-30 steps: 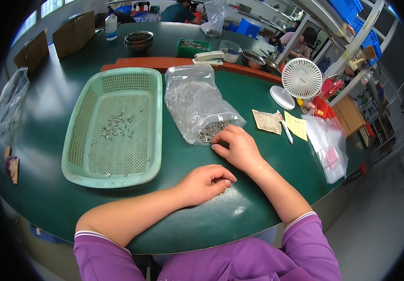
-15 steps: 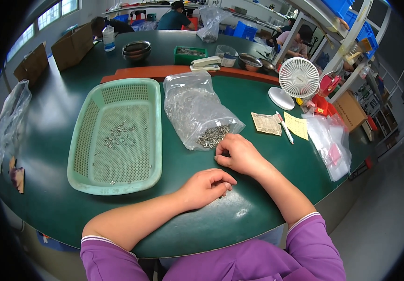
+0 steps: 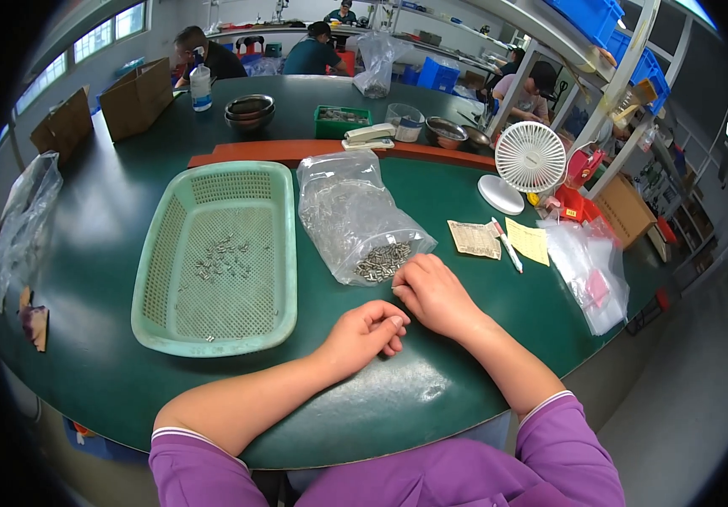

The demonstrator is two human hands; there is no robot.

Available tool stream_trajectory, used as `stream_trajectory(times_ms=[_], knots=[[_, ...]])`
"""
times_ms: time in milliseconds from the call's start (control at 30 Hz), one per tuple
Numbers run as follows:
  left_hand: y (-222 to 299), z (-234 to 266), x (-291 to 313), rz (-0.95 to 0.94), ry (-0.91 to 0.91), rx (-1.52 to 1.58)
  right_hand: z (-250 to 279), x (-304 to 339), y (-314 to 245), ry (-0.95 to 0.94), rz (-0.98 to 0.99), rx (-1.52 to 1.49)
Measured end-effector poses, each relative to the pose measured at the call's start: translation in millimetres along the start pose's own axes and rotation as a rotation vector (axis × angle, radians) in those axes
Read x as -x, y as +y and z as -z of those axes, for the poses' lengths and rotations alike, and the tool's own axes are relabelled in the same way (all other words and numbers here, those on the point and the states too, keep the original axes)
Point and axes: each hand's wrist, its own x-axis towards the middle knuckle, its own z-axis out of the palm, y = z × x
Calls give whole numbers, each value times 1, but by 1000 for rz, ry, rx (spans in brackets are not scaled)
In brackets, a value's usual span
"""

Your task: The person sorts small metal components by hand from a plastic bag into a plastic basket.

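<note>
My left hand (image 3: 362,339) is closed just above the green tabletop, thumb and forefinger pressed together; I cannot make out what is between them. Beside it and farther off, my right hand (image 3: 436,293) is curled with fingertips pinched, near the mouth of a clear plastic bag (image 3: 343,203). Small metal pins (image 3: 383,262) spill into the bag's open end. Whatever the right fingertips hold is too small or hidden. To the left stands a pale green perforated plastic basket (image 3: 214,344) with a scatter of small metal pieces (image 3: 222,258) on its bottom.
Right of the bag lie two paper slips (image 3: 474,239), a marker pen (image 3: 507,247) and clear plastic bags (image 3: 588,279). A white fan (image 3: 530,158) stands behind. Along the back are a red-brown strip (image 3: 288,152), a green tray (image 3: 340,127) and metal bowls (image 3: 250,111). Several people sit beyond.
The view has tilted up a little. My left hand has come closer to the right one, and its thumb and forefinger have closed together. The right hand stays near the bag's mouth.
</note>
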Motion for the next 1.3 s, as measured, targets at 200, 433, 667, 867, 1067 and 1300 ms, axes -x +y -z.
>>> stream_trajectory(times_ms=[200,433,667,867,1067,1300], knots=[[2,4,-2,47,42,63,20,17,-21,-69,224,54],[5,7,0,151,-10,56,28,24,-20,-65,242,83],[9,7,2,163,19,85,23,29,-13,50,220,-152],[9,1,2,104,112,100,18,31,-10,129,193,-279],[8,3,1,71,118,134,14,33,-8,206,229,-311],[8,5,2,100,169,237,21,33,-8,205,313,-153]])
